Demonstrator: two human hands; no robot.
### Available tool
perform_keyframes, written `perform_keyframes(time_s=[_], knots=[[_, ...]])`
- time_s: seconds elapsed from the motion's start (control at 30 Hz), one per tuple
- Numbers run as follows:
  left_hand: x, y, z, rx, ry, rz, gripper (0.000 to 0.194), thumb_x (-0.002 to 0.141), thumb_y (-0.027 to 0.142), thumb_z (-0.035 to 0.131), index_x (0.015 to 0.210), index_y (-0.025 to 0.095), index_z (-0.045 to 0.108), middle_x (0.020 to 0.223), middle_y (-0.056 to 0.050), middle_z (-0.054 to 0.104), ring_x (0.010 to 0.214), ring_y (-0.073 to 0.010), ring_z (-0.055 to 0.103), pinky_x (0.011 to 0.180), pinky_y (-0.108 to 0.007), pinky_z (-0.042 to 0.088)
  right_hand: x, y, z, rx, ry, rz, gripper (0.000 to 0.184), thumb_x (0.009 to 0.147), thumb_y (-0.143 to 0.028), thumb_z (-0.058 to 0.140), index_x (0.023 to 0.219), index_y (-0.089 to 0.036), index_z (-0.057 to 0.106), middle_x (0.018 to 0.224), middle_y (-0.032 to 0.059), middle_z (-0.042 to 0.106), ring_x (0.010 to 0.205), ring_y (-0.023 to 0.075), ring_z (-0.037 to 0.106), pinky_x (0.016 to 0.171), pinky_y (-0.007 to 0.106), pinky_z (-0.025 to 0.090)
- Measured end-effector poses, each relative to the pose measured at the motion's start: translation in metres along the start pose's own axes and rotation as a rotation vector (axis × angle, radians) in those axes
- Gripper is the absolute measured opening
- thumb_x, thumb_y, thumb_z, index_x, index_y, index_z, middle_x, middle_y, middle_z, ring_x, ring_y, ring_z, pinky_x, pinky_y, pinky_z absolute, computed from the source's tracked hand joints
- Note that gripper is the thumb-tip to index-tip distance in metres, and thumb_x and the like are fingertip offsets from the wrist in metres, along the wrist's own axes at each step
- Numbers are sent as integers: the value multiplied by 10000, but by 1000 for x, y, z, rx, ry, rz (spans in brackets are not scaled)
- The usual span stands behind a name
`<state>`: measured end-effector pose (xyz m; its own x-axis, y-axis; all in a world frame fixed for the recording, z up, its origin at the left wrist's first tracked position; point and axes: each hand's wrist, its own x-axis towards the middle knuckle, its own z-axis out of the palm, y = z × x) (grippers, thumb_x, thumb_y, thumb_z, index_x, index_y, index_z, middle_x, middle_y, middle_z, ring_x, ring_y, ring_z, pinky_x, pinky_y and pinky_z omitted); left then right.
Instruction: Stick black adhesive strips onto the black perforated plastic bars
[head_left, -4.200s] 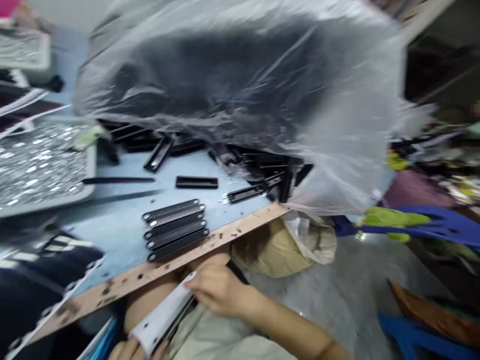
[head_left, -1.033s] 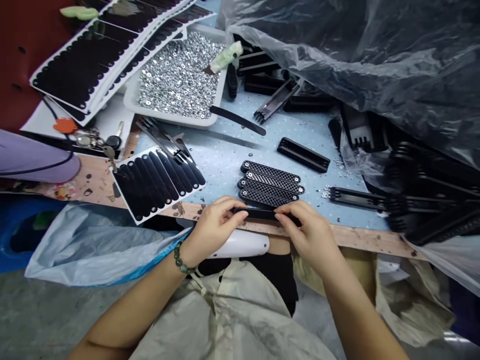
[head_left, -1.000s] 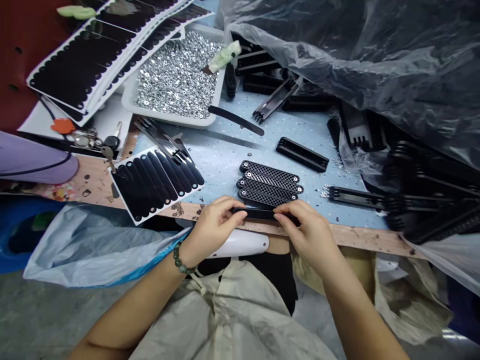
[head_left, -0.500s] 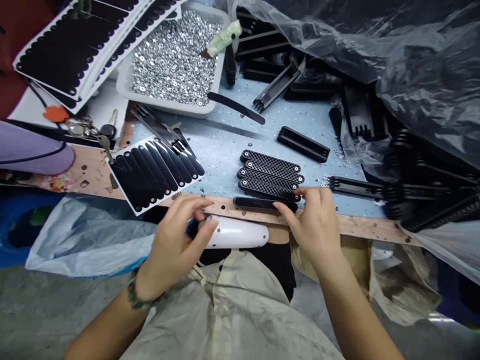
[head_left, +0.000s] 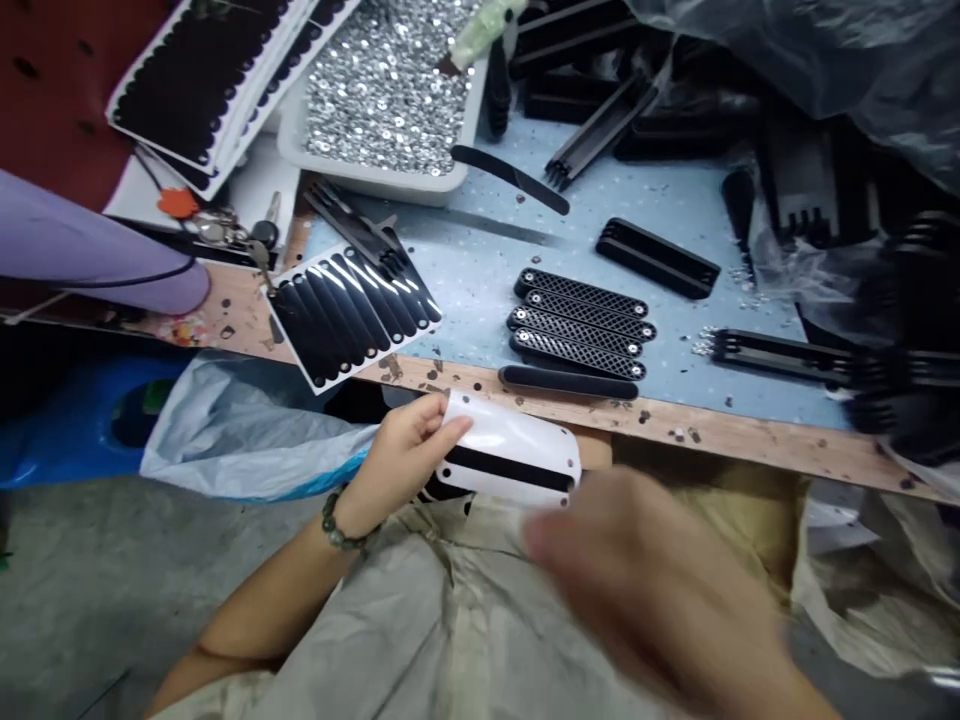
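My left hand (head_left: 401, 450) pinches the left end of a white backing sheet (head_left: 517, 455) with one black strip still on it, held over my lap just below the bench edge. My right hand (head_left: 645, 580) is a blur low in the view, near the sheet's right end; its fingers cannot be read. A smooth black strip-covered bar (head_left: 568, 382) lies along the wooden bench edge (head_left: 720, 428). Behind it, several black mesh-patterned bars (head_left: 581, 322) lie side by side on the blue mat.
A sheet of black stickers (head_left: 352, 310) lies at the bench edge on the left. A white tray of shiny metal nuts (head_left: 390, 90) stands behind it. Black plastic parts (head_left: 656, 258) and a grey plastic bag (head_left: 847, 60) fill the right. Keys (head_left: 225, 228) lie left.
Both hands have left the smooth bar on the bench edge. My left hand has picked up the white backing sheet from my lap. My right hand has dropped down toward me.
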<state>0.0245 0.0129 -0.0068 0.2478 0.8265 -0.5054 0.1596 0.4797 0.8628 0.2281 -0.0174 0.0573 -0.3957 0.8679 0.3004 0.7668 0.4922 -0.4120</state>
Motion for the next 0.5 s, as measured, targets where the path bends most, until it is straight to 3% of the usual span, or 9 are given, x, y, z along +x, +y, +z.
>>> perform_keyframes(time_s=[0.1, 0.23, 0.4, 0.5], knots=[[5, 5, 2, -74, -23, 15, 296, 831, 416, 589, 852, 121, 587, 728, -7, 593, 644, -94, 521, 581, -183, 412, 3, 14, 31, 127, -93, -48, 187, 890, -244, 579, 1027, -138, 651, 932, 68, 680, 834, 164, 618, 734, 308, 547], [7, 5, 7, 12, 13, 60, 300, 883, 370, 509, 732, 116, 562, 657, 15, 486, 608, -66, 414, 561, -173, 346, -4, 15, 60, 51, -70, -48, 188, 849, -198, 625, 1029, -144, 620, 952, 96, 676, 832, 213, 587, 725, 358, 501], [7, 3, 11, 10, 10, 42, 322, 892, 376, 480, 694, 125, 515, 646, 16, 443, 609, -77, 389, 562, -189, 342, -13, 17, 70, 65, 24, -206, 293, 824, -111, 627, 1101, -187, 571, 993, 68, 684, 819, 202, 564, 724, 361, 487], [8, -4, 13, 49, 57, 92, 330, 904, 365, 465, 669, 134, 474, 616, 29, 395, 583, -69, 358, 541, -186, 317, -12, 20, 72, 219, 30, -151, 253, 814, -103, 636, 1038, -199, 568, 925, 52, 678, 812, 184, 569, 732, 350, 496]])
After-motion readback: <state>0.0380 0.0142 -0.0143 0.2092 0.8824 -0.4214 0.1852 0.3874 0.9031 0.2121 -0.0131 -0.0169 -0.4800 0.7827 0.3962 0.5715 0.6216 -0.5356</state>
